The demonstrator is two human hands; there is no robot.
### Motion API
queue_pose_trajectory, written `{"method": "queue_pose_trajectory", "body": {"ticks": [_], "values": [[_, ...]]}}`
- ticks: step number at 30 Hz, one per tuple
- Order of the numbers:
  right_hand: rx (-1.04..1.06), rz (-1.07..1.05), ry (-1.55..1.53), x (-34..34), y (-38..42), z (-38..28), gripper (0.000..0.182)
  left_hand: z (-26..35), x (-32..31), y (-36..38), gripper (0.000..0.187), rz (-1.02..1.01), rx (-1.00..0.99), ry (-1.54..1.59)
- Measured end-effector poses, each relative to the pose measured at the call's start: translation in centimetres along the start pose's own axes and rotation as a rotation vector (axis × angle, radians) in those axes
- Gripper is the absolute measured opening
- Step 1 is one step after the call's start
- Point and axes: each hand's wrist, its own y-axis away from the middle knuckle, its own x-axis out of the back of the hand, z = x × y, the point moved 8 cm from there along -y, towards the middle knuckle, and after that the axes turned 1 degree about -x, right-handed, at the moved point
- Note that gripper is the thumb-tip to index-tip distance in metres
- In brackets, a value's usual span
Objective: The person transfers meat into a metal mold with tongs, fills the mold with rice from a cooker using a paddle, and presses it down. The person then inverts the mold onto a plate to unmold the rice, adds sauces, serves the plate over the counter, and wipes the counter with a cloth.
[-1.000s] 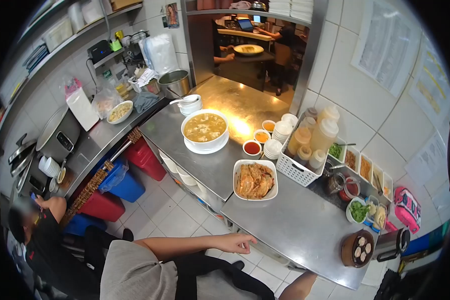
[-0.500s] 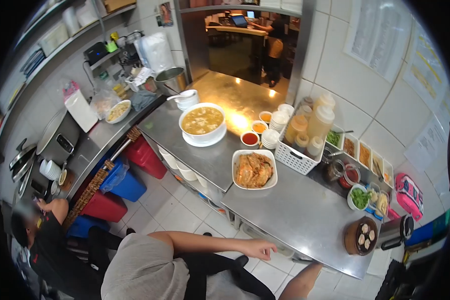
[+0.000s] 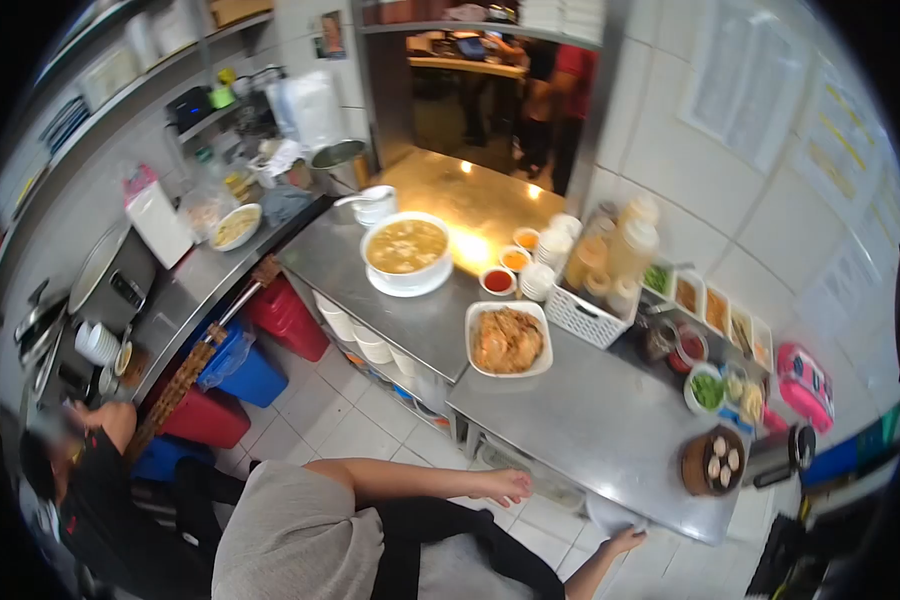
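My left hand (image 3: 510, 487) hovers in front of the steel counter (image 3: 560, 415), fingers loosely bent and apart, with nothing visible in it. Low by the counter's front edge, my right hand (image 3: 625, 542) grips the rim of a white plate (image 3: 610, 514), partly hidden by the counter. On the counter stands a square white bowl of reddish-brown cooked food (image 3: 508, 340). To its right is a bamboo steamer (image 3: 692, 468) with several dumplings. A large white bowl of soup (image 3: 407, 250) rests on a white plate further left.
Small sauce cups (image 3: 498, 281) and a white basket of squeeze bottles (image 3: 582, 318) line the back. Topping containers (image 3: 715, 308) sit at the right. Bins (image 3: 250, 365) stand on the floor at left, near a seated co-worker (image 3: 110, 500). People are visible beyond the pass window.
My right hand has come into view with a white plate. My left hand has shifted slightly left and turned. Another person in red appears beyond the window.
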Motion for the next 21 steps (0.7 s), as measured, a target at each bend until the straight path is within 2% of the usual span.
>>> {"method": "queue_pose_trajectory", "body": {"ticks": [2,3,4,5,6,7,9,10,11,12,13,14,15,16,17,18,19,20,21], "values": [[-0.161,-0.148,0.044,5.4,5.4,0.6,0.045,-1.5,-1.8,-1.3,0.067,-0.033,0.102,0.054],[-0.276,-0.248,-0.061,7.1,8.5,-1.3,0.046,-1.8,-2.7,-2.1,0.072,-0.017,0.173,0.104],[-0.307,-0.333,-0.193,8.4,10.7,-3.0,0.046,-1.6,-4.5,-2.4,0.075,-0.094,0.220,0.093],[-0.296,-0.313,-0.135,10.1,12.0,-4.6,0.043,-1.0,-6.3,-2.4,0.078,-0.170,0.266,0.088],[-0.254,-0.424,-0.137,10.4,12.9,-6.8,0.040,1.0,-8.9,-1.8,0.075,-0.299,0.291,0.149],[-0.247,-0.384,-0.124,10.7,14.1,-10.4,0.038,2.4,-11.0,-1.6,0.066,-0.371,0.267,0.266],[-0.144,-0.413,-0.177,10.2,14.1,-14.2,0.037,5.0,-11.4,-1.7,0.064,-0.266,0.006,0.153],[-0.072,-0.495,-0.101,9.4,13.0,-16.6,0.033,6.2,-11.3,-1.5,0.064,-0.243,-0.055,0.197],[0.167,-0.566,0.137,8.6,11.2,-21.1,0.025,7.7,-10.9,-1.1,0.065,-0.211,-0.123,0.249],[0.119,-0.602,0.077,8.4,8.4,-22.9,0.031,10.4,-10.8,0.9,0.062,-0.169,-0.123,0.262],[0.106,-0.486,-0.022,7.8,4.3,-24.1,0.038,11.3,-10.7,0.9,0.062,-0.153,-0.133,0.274],[0.279,-0.390,0.178,6.7,-0.1,-26.8,0.035,12.1,-10.1,1.2,0.062,-0.136,-0.162,0.327],[0.354,-0.370,0.304,5.0,-4.6,-27.1,0.038,12.7,-8.9,1.8,0.061,-0.094,-0.210,0.387],[0.299,-0.388,0.320,2.9,-7.8,-27.1,0.050,12.9,-8.1,1.7,0.059,-0.017,-0.226,0.364],[0.031,-0.533,0.235,1.0,-10.5,-25.2,0.056,13.0,-7.2,2.1,0.057,0.069,-0.213,0.342],[0.047,-0.611,0.322,-0.7,-12.8,-24.8,0.050,12.8,-6.4,1.6,0.056,0.094,-0.243,0.320],[0.668,-0.612,0.468,-3.3,-20.9,-21.2,0.041,12.7,-5.6,1.2,0.054,0.107,-0.268,0.290],[0.253,-0.646,0.519,-3.4,-17.7,-23.7,0.034,13.0,-4.7,1.8,0.054,0.156,-0.294,0.308],[0.441,-0.684,0.628,-4.4,-18.2,-24.3,0.042,13.5,-5.0,2.4,0.054,0.128,-0.316,0.327]]}}
